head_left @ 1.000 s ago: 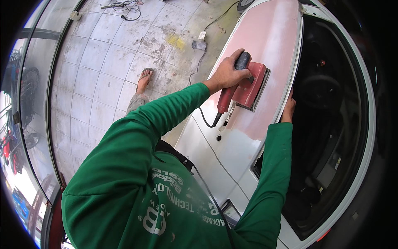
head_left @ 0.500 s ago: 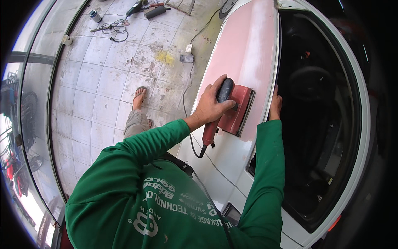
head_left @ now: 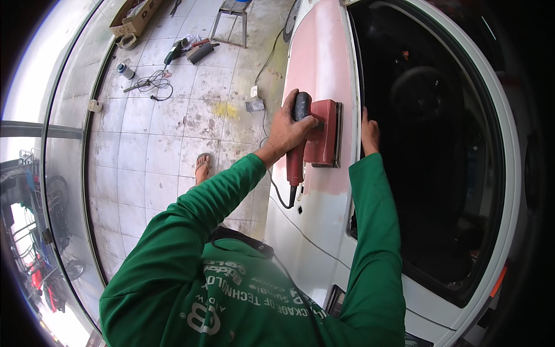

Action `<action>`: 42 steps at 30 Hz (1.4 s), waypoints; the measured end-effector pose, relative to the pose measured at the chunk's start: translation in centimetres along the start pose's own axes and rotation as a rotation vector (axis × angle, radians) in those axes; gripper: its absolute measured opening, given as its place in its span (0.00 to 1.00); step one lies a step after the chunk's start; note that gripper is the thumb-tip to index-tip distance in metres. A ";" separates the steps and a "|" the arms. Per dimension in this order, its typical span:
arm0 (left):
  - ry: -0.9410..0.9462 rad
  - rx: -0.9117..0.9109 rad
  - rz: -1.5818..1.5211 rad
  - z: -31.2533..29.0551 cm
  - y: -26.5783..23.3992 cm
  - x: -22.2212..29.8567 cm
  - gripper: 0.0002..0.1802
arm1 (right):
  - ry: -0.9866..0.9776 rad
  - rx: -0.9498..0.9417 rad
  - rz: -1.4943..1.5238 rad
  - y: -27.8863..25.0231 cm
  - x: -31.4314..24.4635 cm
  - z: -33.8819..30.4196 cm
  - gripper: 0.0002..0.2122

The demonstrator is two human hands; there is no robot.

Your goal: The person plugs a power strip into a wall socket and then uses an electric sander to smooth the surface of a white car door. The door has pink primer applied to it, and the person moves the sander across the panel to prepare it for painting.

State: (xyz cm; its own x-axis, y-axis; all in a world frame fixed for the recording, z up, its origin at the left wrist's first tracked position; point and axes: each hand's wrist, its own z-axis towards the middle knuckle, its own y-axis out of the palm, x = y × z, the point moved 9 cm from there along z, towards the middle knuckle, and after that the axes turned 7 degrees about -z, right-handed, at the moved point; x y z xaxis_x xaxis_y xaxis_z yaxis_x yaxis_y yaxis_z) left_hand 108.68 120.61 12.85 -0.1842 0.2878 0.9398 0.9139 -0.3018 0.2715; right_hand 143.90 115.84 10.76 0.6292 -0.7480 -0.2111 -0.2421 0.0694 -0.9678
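Observation:
My left hand (head_left: 283, 132) wraps around the dark grip of a red electric sander (head_left: 321, 139). The sander's flat pad lies against a pink patch (head_left: 330, 43) on a white car's side panel, close under the window. A black cord leaves the sander's rear end and loops past the door-handle holes. My right hand (head_left: 370, 136) grips the lower edge of the car window opening (head_left: 357, 87), a little right of the sander. Some of its fingers are hidden there. Bare white panel (head_left: 300, 237) shows below the pink patch.
A power tool (head_left: 173, 52), a coiled cord (head_left: 151, 84) and a can (head_left: 125, 71) lie on the tiled floor at far left. A small stool (head_left: 232, 26) and a cardboard box (head_left: 134, 20) stand beyond. Glass doors (head_left: 63, 168) line the left.
My view has shifted, with more of the far floor showing. The sander has moved farther forward along the pink patch and now sits straighter. My right hand stays at the window edge.

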 end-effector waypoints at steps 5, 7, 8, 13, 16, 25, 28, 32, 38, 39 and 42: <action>0.047 -0.025 0.196 -8.5 1.4 0.1 0.54 | -0.038 0.013 0.023 0.1 -0.3 0.0 0.47; 0.073 -0.056 0.154 -10.4 2.1 0.0 0.55 | -0.056 0.070 0.031 -0.1 0.0 -0.2 0.48; 0.072 -0.052 0.156 -10.2 2.1 0.3 0.54 | -0.043 0.065 0.024 -0.1 0.0 -0.2 0.48; 0.125 -0.009 0.184 -5.2 1.2 1.5 0.52 | -0.034 0.038 0.042 -0.7 -2.1 -1.7 0.47; 0.208 -0.007 0.208 -0.4 1.9 2.7 0.51 | -0.002 0.024 0.025 -1.2 -0.9 -2.0 0.45; 0.076 0.037 -0.037 12.7 0.9 1.0 0.49 | 0.004 0.014 0.059 -1.9 -2.5 -3.5 0.44; 0.051 0.007 -0.084 11.9 1.2 1.2 0.49 | -0.007 0.021 0.063 -1.6 -2.2 -2.9 0.44; -0.030 -0.001 -0.032 4.5 2.0 0.9 0.50 | 0.009 0.036 0.072 -0.7 -0.8 -2.0 0.45; 0.157 0.004 0.271 -7.1 1.6 -0.3 0.54 | -0.070 0.049 0.048 0.4 -0.8 -0.7 0.45; 0.143 0.003 0.278 -9.0 1.4 -0.3 0.55 | -0.079 0.038 0.031 0.3 -1.2 -0.9 0.44; 0.127 -0.021 0.234 -11.2 1.3 -0.5 0.55 | -0.088 0.009 -0.016 0.5 -1.0 -0.4 0.45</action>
State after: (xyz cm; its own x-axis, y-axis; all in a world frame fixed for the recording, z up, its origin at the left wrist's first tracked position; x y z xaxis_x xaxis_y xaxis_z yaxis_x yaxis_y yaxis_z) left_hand 105.93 109.92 15.06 -0.0144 0.0917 0.9957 0.9295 -0.3658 0.0472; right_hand 142.83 116.40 10.51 0.6955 -0.6882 -0.2065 -0.2249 0.0645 -0.9722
